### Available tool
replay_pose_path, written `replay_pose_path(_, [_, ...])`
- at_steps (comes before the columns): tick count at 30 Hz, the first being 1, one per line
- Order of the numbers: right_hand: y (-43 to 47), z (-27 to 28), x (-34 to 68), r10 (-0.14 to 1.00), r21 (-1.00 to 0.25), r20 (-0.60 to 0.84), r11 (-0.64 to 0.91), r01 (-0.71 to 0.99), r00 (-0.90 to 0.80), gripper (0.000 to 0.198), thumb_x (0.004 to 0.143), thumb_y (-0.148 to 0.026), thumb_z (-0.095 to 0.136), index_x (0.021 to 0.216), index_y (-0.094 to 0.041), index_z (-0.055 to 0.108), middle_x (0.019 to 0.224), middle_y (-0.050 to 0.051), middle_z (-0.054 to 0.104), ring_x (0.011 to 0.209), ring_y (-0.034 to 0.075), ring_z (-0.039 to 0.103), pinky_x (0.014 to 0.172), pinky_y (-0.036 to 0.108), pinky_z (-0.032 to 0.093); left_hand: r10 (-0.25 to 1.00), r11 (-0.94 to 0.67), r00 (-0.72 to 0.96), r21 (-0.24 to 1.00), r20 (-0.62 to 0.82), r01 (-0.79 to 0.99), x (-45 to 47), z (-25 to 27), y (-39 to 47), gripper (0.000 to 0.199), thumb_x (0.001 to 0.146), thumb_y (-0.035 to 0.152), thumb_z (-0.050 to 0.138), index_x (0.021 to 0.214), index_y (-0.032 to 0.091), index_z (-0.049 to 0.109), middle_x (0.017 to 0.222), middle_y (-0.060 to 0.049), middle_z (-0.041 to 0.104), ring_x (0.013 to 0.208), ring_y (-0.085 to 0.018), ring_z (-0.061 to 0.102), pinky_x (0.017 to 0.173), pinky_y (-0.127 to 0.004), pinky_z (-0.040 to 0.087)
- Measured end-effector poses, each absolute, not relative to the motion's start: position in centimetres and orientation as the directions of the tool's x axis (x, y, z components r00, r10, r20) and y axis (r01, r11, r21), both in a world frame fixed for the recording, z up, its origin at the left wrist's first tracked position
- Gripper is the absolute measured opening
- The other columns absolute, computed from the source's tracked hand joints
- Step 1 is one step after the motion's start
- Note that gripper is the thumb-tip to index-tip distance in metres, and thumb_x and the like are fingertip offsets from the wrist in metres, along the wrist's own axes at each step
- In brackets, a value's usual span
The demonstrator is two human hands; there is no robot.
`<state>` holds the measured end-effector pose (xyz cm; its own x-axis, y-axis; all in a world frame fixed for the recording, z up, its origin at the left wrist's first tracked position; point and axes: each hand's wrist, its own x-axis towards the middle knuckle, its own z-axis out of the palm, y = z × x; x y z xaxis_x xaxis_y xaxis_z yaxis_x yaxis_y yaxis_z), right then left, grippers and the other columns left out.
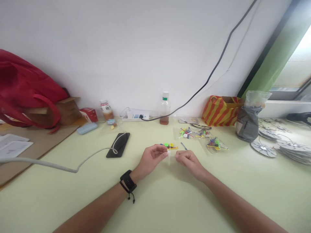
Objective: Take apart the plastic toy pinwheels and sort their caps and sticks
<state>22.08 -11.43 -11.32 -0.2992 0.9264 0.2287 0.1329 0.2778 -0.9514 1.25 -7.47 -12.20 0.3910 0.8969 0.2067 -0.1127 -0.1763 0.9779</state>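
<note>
Right of a black smartphone [118, 149], the left hand [151, 158] pinches a small whitish piece [168, 151] near colourful plastic parts [166, 145], facing a right hand [190, 162] whose fingers are curled in tightly, any contents hidden.

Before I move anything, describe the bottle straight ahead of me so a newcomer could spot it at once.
Follow the table to the white wall. There, beyond your left hand and right hand, stands a clear bottle. Its green band below a white cap sets it apart from the lettered bottle farther left.
</note>
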Motion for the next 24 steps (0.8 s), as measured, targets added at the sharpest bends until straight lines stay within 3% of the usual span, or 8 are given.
replay_pose_path(4, [-11.5,-10.9,21.8,0.947,-0.949,0.250,0.281,0.144,-0.201,0.037,0.093,-0.048,0.061,0.071,-0.020,0.050,0.067,-0.003,0.045,0.062,0.013,0.040,0.058,0.027,0.033,0.891,-0.168,0.406,0.979,0.202,-0.118,1.2,-12.2,-7.5,0.028,0.081,0.034,0.082,0.101,0.015,0.073,0.102,-0.009,0.072,0.097,-0.020,0.068,0.095,-0.035,0.056])
replay_pose_path(8, [-11.4,-11.1,21.6,0.941,-0.938,0.287,0.315,0.149,-0.179,0.024,0.092,-0.045,0.065,0.097,-0.022,0.059,0.091,0.003,0.062,0.073,0.016,0.055,0.066,0.029,0.045,0.886,-0.168,0.418,0.979,0.201,-0.114,1.4,-11.6,-7.8,0.028,0.082,0.034,0.081,0.100,0.014,0.074,0.102,-0.010,0.072,0.097,-0.021,0.068,0.095,-0.037,0.056])
replay_pose_path(11, [-11.3,-11.5,21.6,0.936,-0.933,0.282,0.319,0.166,-0.212,0.024,0.092,-0.044,0.065,0.105,-0.023,0.060,0.100,0.005,0.067,0.078,0.017,0.061,0.070,0.030,0.050,0.883,-0.168,0.424,0.979,0.201,-0.114,1.4,-11.3,-8.0,0.028,0.081,0.034,0.082,0.099,0.014,0.074,0.103,-0.010,0.071,0.097,-0.022,0.068,0.096,-0.039,0.056])
replay_pose_path(16, [-11.2,-12.0,21.7,0.927,-0.922,0.292,0.338,0.190,-0.234,0.025,0.093,-0.043,0.063,0.110,-0.024,0.062,0.098,0.005,0.066,0.077,0.017,0.061,0.070,0.031,0.052,0.886,-0.155,0.422,0.980,0.195,-0.128,1.5,-11.4,-7.9,0.028,0.081,0.034,0.082,0.098,0.014,0.074,0.104,-0.010,0.072,0.097,-0.022,0.069,0.094,-0.038,0.057])
replay_pose_path(21, [-11.4,-11.7,21.7,0.935,-0.930,0.333,0.347,0.121,-0.123,0.057,0.092,-0.042,0.065,0.142,-0.029,0.042,0.094,0.001,0.062,0.067,0.014,0.056,0.068,0.031,0.050,0.899,-0.145,0.396,0.981,0.186,-0.130,1.4,-11.8,-7.6,0.031,0.079,0.034,0.084,0.100,0.014,0.074,0.100,-0.010,0.073,0.095,-0.021,0.069,0.092,-0.035,0.057])
replay_pose_path(24, [-11.6,-11.4,21.5,0.961,-0.961,0.267,0.271,0.051,-0.073,0.048,0.090,-0.045,0.067,0.133,-0.029,0.053,0.096,0.001,0.061,0.064,0.012,0.051,0.063,0.029,0.047,0.902,-0.140,0.392,0.982,0.179,-0.127,1.3,-11.8,-7.5,0.031,0.079,0.034,0.084,0.101,0.015,0.073,0.102,-0.010,0.074,0.097,-0.021,0.069,0.093,-0.035,0.056])
